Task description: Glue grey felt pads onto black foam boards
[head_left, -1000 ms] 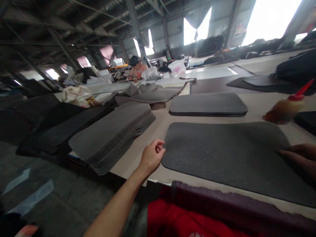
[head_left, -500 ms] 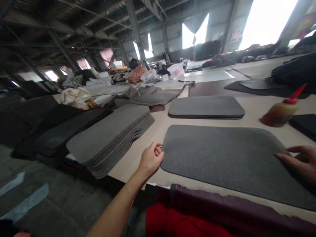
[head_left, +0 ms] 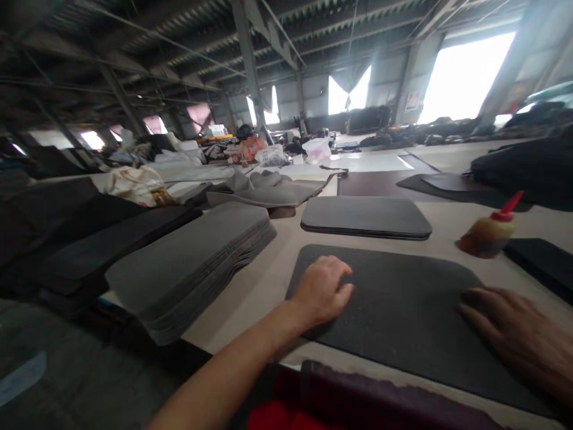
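Note:
A dark grey mat [head_left: 394, 298] with rounded corners lies flat on the table in front of me. My left hand [head_left: 326, 289] is over its left part, fingers bent and the thumb apart, with nothing seen between them. On the right part of the mat is my right hand [head_left: 505, 319], fingers stretched out and somewhat blurred. Whether either palm presses on the surface I cannot tell. Behind the mat sits a short stack of similar grey pieces [head_left: 364, 216]. To the left stands a taller stack of grey pieces [head_left: 192, 257].
A bottle [head_left: 486, 236] with a red nozzle and brownish contents stands at the right, beside a black block-like pile [head_left: 544, 269]. Crumpled grey sheets [head_left: 268, 188] lie farther back. A dark red roll [head_left: 380, 397] runs along the table's front edge. Another person [head_left: 250, 146] is far back.
My left hand has left the mat's left edge and moved right, over its surface. My right hand has shifted from the right edge inward and flattened out. The view has tilted slightly.

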Demonstrator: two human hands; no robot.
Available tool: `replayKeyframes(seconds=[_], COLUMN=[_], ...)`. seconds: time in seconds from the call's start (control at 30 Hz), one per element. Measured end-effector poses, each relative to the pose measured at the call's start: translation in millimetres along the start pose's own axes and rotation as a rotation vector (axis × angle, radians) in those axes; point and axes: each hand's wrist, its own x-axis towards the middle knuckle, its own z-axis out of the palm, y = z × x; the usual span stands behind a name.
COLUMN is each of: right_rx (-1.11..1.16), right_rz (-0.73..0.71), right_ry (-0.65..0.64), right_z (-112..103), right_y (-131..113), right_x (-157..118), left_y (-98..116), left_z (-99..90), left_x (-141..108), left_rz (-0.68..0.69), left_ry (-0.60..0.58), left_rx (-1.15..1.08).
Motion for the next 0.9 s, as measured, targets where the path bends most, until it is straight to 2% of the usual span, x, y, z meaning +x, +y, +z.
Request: replayKeyframes(seconds=[0.07, 0.17, 0.27, 0.33, 0.4, 0.47, 0.73, 0.8, 0.9], right_rx=[0.009, -0.053, -0.126, -0.17, -0.226, -0.277, -0.335, -0.36, -0.347], right_rz=[-0.127, -0.271, -0.332, -0.398, -0.46, -0.488, -0.404, -0.415, -0.405], right_ry=[-0.071, -0.08, 0.004, 0.055, 0.084, 0.101, 0.032, 0.042, 0.078], right_z=[6, 17, 26, 30, 32, 32, 30, 21, 2], right_y=[-10, 0, 18, 25, 27, 26, 21, 13, -16], right_x=[1, -1, -6, -11, -15, -18, -19, -16, -7], left_y=[17, 30, 28, 23, 15, 6, -45, -53, -54], left_z=[23.0, 60.6, 87.2, 93.1, 88.8, 76.7, 15.0, 3.8, -9.9], left_x=[28, 61, 76, 74, 66, 52, -26, -43, -56], left_rz=[0.135, 0.236, 0.157, 0.075, 0.048, 0.025, -0.243, -0.281, -0.297], left_ry=[-0.088, -0.175, -0.279, -0.356, -0.404, -0.41, -0.316, -0.31, -0.325], left_rx=[0.036, 0.092, 0.09, 0.052, 0.029, 0.044, 0.23, 0.262, 0.31])
